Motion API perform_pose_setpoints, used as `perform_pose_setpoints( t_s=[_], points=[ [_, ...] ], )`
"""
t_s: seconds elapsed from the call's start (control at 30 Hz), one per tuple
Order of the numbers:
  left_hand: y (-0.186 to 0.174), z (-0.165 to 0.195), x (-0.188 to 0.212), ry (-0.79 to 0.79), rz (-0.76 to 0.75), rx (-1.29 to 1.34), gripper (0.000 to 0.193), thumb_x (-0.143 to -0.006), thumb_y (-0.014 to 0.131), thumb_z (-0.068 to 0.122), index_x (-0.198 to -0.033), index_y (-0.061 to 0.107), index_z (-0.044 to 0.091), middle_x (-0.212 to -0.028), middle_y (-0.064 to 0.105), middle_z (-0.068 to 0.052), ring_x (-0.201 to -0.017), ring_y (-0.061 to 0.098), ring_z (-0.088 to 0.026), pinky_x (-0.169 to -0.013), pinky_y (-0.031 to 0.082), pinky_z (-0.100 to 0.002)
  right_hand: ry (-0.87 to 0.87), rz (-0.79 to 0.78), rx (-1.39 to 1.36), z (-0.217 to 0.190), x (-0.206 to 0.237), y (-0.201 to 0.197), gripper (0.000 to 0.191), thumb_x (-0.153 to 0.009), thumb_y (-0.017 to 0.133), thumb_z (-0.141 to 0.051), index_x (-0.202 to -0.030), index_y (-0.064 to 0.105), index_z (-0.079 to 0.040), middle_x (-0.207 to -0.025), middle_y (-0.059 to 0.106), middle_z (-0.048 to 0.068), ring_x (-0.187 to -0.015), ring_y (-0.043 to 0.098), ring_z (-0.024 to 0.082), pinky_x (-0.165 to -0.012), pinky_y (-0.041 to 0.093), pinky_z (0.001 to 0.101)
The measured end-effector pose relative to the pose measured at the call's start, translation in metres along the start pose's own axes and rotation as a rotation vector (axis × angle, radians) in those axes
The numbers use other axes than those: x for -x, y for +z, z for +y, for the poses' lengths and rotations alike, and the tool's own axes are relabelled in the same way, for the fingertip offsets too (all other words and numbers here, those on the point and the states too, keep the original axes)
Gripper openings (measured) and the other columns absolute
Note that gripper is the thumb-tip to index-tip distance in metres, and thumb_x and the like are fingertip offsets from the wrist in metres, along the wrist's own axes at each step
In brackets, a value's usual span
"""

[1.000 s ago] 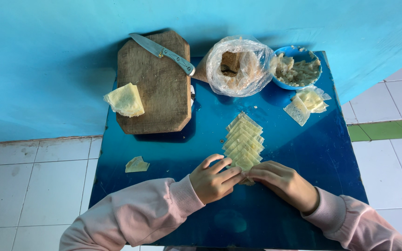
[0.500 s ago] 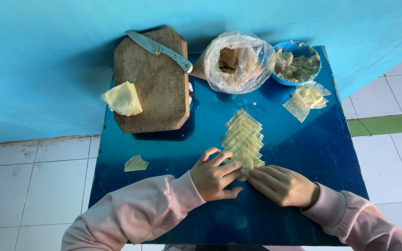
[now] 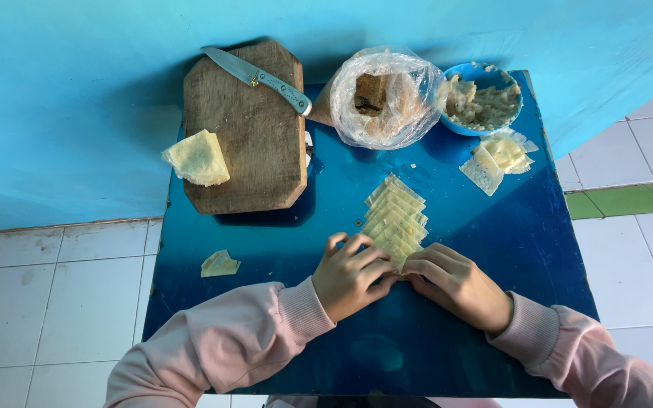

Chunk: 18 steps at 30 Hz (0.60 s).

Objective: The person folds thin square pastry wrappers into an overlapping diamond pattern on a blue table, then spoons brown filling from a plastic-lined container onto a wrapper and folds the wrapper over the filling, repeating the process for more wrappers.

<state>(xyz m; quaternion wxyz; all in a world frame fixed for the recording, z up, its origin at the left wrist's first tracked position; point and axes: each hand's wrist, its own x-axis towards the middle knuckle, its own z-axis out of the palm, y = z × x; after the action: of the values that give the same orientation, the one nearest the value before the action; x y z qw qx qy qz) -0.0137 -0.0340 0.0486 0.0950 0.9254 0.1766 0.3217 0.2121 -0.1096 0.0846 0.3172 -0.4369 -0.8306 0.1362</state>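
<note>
Seen from above: blue table (image 3: 266, 249) set against a turquoise wall (image 3: 77, 91), white floor tiles (image 3: 54, 302) to either side.

Left hand (image 3: 351, 273) and right hand (image 3: 459, 285), both in pink sleeves (image 3: 221, 347), meeting at the near end of a row of pale yellow wrapper squares (image 3: 396, 215). Row laid overlapping (like shingles) at the table's middle, running away from the hands toward the far edge. Grip of each hand: fingers curled, tips brought together and touching on the nearest square; whether pinching or merely pressing cannot be told.

Far left: wooden cutting board (image 3: 247, 128), with a knife (image 3: 258, 77) lying slantwise across its far corner and a stack of wrapper sheets (image 3: 196, 157) hanging over its left edge. Far centre: clear plastic bag (image 3: 387, 102), open at the mouth, contents brownish. Just beside it, far right: blue bowl (image 3: 481, 98) of pale filling. Near the bowl: small heap of loose wrappers (image 3: 496, 157). Near left edge, well apart from the hands: one folded wrapper (image 3: 219, 264).
</note>
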Motion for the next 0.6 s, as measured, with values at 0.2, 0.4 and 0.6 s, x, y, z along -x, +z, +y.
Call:
perform_pose_setpoints(
  t_s=[0.2, 0.4, 0.6],
  points=[
    [0.002, -0.002, 0.003, -0.011, -0.006, -0.020, 0.015, -0.091, 0.080, 0.031, -0.092, 0.073, 0.019, -0.104, 0.071, 0.009, -0.109, 0.059, -0.015, -0.101, 0.032, -0.040, -0.119, -0.054, 0.077, 0.005, 0.001, -0.002, 0.029, -0.080, 0.076, -0.007, -0.108, 0.069, -0.003, -0.109, 0.070, 0.010, -0.097, 0.069, 0.028, -0.083, 0.058, 0.0374],
    [-0.002, 0.001, 0.009, 0.085, 0.025, -0.177, 0.024, -0.093, 0.083, 0.036, -0.083, 0.069, 0.019, -0.104, 0.068, 0.008, -0.109, 0.059, -0.015, -0.100, 0.030, -0.040, -0.098, -0.043, 0.095, 0.000, 0.006, -0.006, 0.031, -0.080, 0.077, -0.008, -0.110, 0.073, -0.006, -0.105, 0.068, 0.010, -0.094, 0.068, 0.028, -0.079, 0.058, 0.0366],
    [-0.004, 0.004, 0.010, 0.090, 0.056, -0.202, 0.015, -0.092, 0.083, 0.031, -0.090, 0.074, 0.019, -0.102, 0.069, 0.008, -0.106, 0.060, -0.014, -0.100, 0.030, -0.038, -0.047, 0.017, 0.104, -0.001, 0.008, -0.001, 0.024, -0.081, 0.081, -0.013, -0.103, 0.075, -0.006, -0.100, 0.068, 0.009, -0.089, 0.068, 0.025, -0.071, 0.058, 0.0345]
  ],
)
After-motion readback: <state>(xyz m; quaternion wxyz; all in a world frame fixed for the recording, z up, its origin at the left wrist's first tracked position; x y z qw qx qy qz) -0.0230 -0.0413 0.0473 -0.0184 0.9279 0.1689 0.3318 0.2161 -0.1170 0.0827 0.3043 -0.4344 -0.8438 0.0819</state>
